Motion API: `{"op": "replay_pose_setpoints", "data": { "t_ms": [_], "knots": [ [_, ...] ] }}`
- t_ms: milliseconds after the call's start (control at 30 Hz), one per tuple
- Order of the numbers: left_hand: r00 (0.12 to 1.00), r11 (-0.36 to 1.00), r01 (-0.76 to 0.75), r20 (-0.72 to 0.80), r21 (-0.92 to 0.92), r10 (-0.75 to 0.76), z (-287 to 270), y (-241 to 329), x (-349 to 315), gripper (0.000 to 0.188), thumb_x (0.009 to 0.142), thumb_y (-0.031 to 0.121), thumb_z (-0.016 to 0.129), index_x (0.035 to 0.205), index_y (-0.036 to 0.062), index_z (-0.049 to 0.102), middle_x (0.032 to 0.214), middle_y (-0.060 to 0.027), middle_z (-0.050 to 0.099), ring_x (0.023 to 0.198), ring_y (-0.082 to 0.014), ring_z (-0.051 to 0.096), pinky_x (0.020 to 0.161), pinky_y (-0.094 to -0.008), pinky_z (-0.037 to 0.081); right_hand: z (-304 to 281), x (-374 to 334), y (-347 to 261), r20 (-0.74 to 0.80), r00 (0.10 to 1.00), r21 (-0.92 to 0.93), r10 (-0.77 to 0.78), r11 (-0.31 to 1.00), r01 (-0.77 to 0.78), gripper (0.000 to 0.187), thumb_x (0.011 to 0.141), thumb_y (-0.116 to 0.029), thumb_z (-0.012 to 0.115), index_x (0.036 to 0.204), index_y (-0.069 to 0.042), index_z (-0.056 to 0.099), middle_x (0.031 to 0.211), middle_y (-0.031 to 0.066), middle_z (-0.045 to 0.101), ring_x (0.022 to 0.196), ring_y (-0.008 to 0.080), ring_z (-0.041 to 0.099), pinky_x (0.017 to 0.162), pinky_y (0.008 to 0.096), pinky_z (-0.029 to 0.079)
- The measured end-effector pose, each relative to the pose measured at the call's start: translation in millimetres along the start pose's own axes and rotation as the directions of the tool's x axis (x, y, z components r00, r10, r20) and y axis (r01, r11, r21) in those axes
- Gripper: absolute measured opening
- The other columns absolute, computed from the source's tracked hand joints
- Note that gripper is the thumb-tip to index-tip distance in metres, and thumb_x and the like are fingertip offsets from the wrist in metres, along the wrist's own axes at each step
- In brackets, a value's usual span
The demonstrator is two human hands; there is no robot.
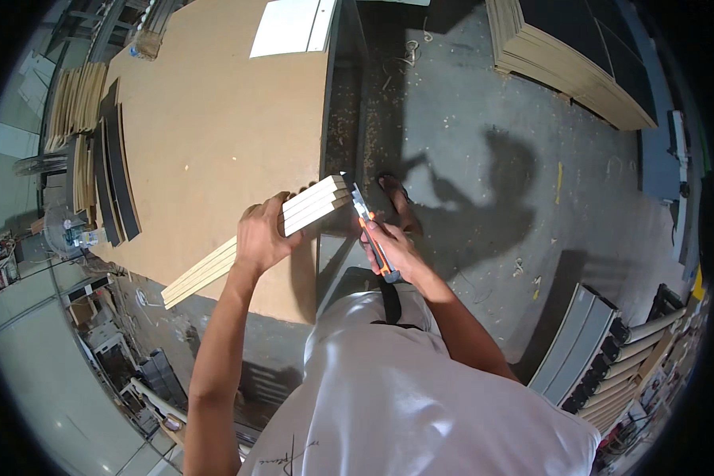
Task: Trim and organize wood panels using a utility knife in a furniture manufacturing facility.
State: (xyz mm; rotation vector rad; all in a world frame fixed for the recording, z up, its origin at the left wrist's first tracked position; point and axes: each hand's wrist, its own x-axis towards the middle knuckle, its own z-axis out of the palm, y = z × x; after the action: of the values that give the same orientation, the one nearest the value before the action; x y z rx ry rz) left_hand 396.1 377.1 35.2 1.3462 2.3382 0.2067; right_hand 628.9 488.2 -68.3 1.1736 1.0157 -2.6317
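My left hand (268, 232) is wrapped round a short stack of pale wooden strips (206, 268), several layers thick, lying slantwise over the brown table's near right corner. In my right hand (390, 247) is an orange and black utility knife (378, 240), its blade out and pointing up and away from me. The blade tip is right by the far right end of the strips, where a small dark piece shows; whether blade and wood touch, I cannot tell. The brown tabletop (222, 127) stretches away under the left hand.
White sheets (293, 28) lie at the table's far edge. Dark curved strips (117, 170) and pale wooden pieces (75, 103) stand along its left side. Stacked boards (563, 59) are at the far right, grey panels (575, 337) at the near right. Scraps dot the grey floor (484, 262).
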Motion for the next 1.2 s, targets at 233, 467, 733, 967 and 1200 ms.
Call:
{"op": "replay_pose_setpoints", "data": {
  "t_ms": [233, 467, 733, 967, 1200],
  "knots": [
    [0.975, 0.995, -0.067, -0.205, 0.078, 0.081, 19.9, 10.7, 2.3, 0.058, 0.071, 0.036, 0.081, 0.114, 0.0044, 0.058, 0.097, -0.0142, 0.065, 0.092, -0.0345, 0.062, 0.089, -0.0456, 0.044, 10.1, -5.4, -4.2, 0.006, 1.000, -0.040, -0.009, 0.999, 0.009, 0.046, 0.104, -0.045, 0.042, 0.094, -0.003, 0.055, 0.059, 0.0034, 0.054, 0.043, 0.0130, 0.053, 0.042, 0.0281, 0.044],
    [0.970, 0.992, -0.066, -0.227, 0.104, 0.088, 22.7, 9.6, 4.0, 0.056, 0.069, 0.037, 0.083, 0.105, 0.0038, 0.058, 0.094, -0.0134, 0.064, 0.090, -0.0331, 0.062, 0.087, -0.0473, 0.043, 16.4, -4.3, -0.5, 0.008, 1.000, -0.080, 0.010, 0.997, -0.009, 0.041, 0.103, -0.044, 0.046, 0.095, -0.005, 0.056, 0.059, 0.0018, 0.052, 0.043, 0.0110, 0.051, 0.040, 0.0259, 0.042],
    [0.976, 0.995, -0.027, -0.211, 0.099, 0.048, 22.7, 10.5, 1.7, 0.056, 0.073, 0.043, 0.082, 0.102, 0.0013, 0.058, 0.087, -0.0167, 0.065, 0.081, -0.0367, 0.063, 0.075, -0.0449, 0.050, 12.0, -3.9, -6.3, 0.027, 0.999, -0.138, 0.019, 0.990, -0.015, 0.040, 0.104, -0.040, 0.046, 0.097, -0.003, 0.057, 0.060, 0.0015, 0.051, 0.044, 0.0104, 0.049, 0.040, 0.0259, 0.040],
    [0.974, 0.993, -0.041, -0.217, 0.107, 0.064, 27.0, 5.0, 0.8, 0.057, 0.071, 0.043, 0.084, 0.101, 0.0014, 0.057, 0.086, -0.0171, 0.065, 0.078, -0.0368, 0.064, 0.073, -0.0461, 0.051, 8.7, -0.7, 1.2, 0.041, 0.998, -0.149, -0.044, 0.988, 0.050, 0.042, 0.104, -0.041, 0.046, 0.102, -0.001, 0.058, 0.058, 0.0012, 0.050, 0.042, 0.0093, 0.048, 0.038, 0.0258, 0.038],
    [0.979, 0.993, -0.033, -0.196, 0.113, 0.055, 24.3, 4.2, 0.3, 0.057, 0.071, 0.040, 0.085, 0.101, 0.0012, 0.057, 0.082, -0.0157, 0.065, 0.075, -0.0346, 0.065, 0.068, -0.0450, 0.052, -20.2, 47.3, -7.8, -0.263, 0.953, 0.165, -0.150, 0.966, 0.198, 0.046, 0.098, -0.050, 0.055, 0.107, -0.005, 0.058, 0.059, 0.0004, 0.050, 0.045, 0.0117, 0.051, 0.041, 0.0283, 0.043]
  ]
}}
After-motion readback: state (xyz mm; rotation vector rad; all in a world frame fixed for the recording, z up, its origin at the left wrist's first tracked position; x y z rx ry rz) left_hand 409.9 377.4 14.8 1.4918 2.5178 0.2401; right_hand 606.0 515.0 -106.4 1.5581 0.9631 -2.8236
